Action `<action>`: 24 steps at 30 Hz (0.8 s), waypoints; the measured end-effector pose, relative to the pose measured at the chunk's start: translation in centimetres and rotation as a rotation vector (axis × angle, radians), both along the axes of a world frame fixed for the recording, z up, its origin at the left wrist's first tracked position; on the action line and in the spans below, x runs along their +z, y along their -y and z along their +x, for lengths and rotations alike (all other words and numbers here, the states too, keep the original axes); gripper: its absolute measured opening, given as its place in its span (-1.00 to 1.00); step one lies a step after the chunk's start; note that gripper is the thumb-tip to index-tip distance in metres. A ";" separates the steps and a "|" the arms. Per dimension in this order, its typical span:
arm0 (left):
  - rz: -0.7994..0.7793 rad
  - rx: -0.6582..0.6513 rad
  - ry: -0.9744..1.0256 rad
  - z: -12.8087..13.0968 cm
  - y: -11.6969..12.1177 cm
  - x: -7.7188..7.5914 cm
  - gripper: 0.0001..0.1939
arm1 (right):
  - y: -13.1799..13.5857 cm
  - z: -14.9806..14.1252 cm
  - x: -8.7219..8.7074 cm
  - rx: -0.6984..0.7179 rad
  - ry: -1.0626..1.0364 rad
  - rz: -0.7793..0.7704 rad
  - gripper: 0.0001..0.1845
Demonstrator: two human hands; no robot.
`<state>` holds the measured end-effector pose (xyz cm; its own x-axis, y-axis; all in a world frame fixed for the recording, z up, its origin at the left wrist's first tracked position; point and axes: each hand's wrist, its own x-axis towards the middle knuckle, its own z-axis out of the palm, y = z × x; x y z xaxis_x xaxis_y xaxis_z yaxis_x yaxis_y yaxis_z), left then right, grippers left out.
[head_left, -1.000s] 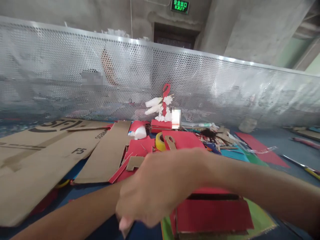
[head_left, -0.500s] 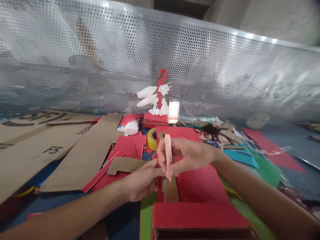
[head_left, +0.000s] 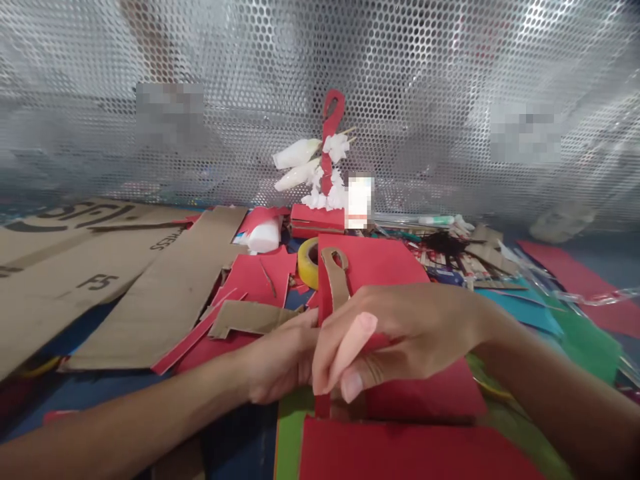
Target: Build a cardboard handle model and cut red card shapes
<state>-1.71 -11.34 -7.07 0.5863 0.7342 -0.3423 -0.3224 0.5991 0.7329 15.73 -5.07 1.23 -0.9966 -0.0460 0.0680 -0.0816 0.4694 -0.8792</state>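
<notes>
My right hand point(head_left: 395, 333) is closed around a pink pen point(head_left: 356, 340), which tilts with its blunt end up and toward me; its tip is hidden by my fingers. It is over a brown cardboard strip with a looped end point(head_left: 336, 270), which lies along the left part of a red sheet point(head_left: 383, 257). At the sheet's left edge, my left hand point(head_left: 280, 357) grips the red sheet, its fingertips partly hidden behind my right hand. In front stands a red-covered cardboard piece point(head_left: 400, 450), nearest to me.
A yellow tape roll point(head_left: 309, 263) sits left of the sheet. Brown cardboard panels point(head_left: 150, 293) cover the left side. White paper flowers on a red looped stand point(head_left: 327, 150) rise at the back, before a perforated metal screen point(head_left: 250, 73). Blue paper point(head_left: 520, 310) and scraps lie right.
My right hand has turned and come nearer, tilting the pen, and the looped end of the cardboard strip now shows. My left hand stays at the sheet's edge. The view has tipped downward.
</notes>
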 end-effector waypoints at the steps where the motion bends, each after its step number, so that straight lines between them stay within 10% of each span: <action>1: -0.013 -0.017 -0.003 0.0 0.0 0.1 -0.59 | -0.1 0.2 0.1 0.004 0.010 -0.006 -0.77; 24: -0.012 -0.177 -0.060 -1.2 -0.1 -0.2 -0.79 | 1.6 -0.4 0.2 -0.170 0.119 0.182 -0.81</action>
<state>-2.90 -11.21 -7.28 0.6840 0.6172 -0.3889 -0.1672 0.6516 0.7399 15.31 -6.67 1.47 -0.9915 0.1220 -0.0443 0.1109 0.6190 -0.7775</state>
